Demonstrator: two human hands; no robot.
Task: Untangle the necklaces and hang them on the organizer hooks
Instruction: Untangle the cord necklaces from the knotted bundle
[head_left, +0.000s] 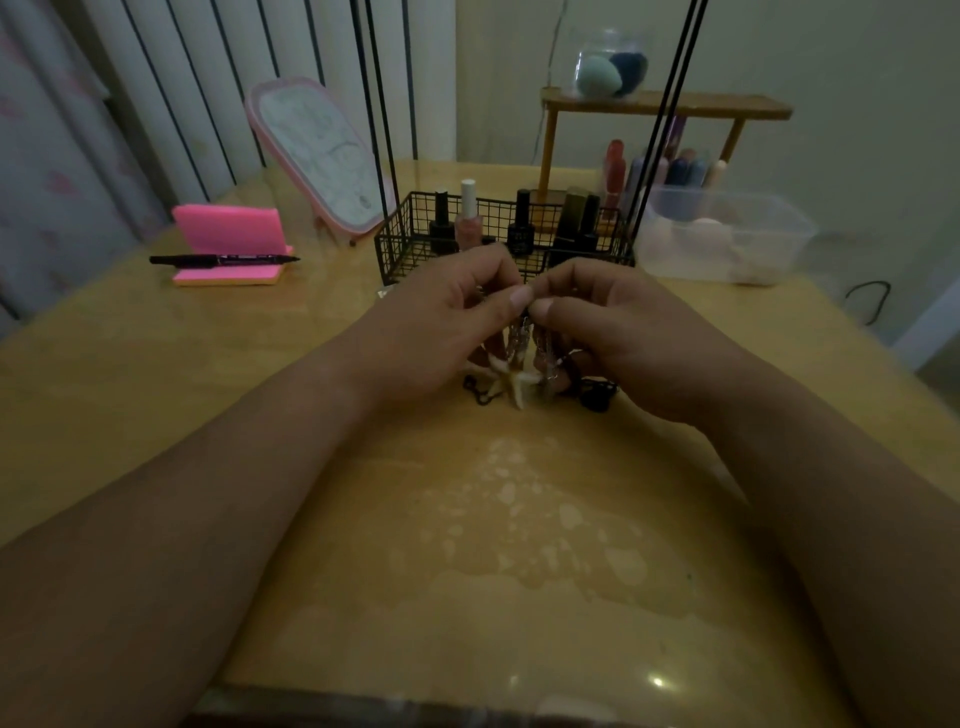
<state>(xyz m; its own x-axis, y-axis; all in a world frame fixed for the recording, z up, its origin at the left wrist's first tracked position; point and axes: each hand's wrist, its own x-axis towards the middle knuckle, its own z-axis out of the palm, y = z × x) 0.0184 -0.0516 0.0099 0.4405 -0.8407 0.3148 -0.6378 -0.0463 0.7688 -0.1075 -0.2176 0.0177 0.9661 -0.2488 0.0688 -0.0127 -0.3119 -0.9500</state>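
Thumb and forefinger of the left hand (447, 317) and of the right hand (613, 332) pinch one knot of necklaces (525, 338), their tips nearly touching. Below the fingers, silver chains drop to a starfish pendant (511, 382) and a black cord (477, 391) on the table (311, 364). I'd say the untangling is barely begun, with nothing hung. Both forearms reach inward, wrists raised, just short of the wire basket (410, 249).
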